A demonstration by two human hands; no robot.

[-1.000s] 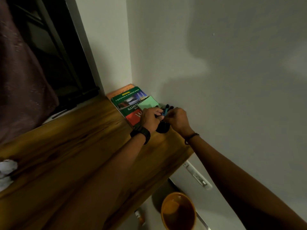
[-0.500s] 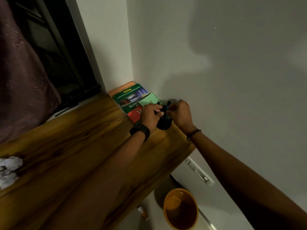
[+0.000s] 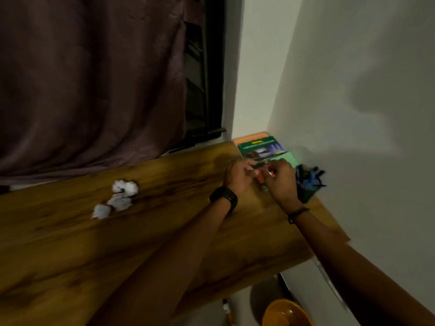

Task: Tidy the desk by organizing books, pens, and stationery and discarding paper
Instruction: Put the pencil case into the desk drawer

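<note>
Though grip unclear in blur, left hand (image 3: 237,176) and right hand (image 3: 281,184) over books (image 3: 259,147), black holder (image 3: 306,196) of pens (image 3: 311,178) alongside.

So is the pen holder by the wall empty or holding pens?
Holding pens: blue and dark pens stick up out of the black pen holder on the desk.
</note>
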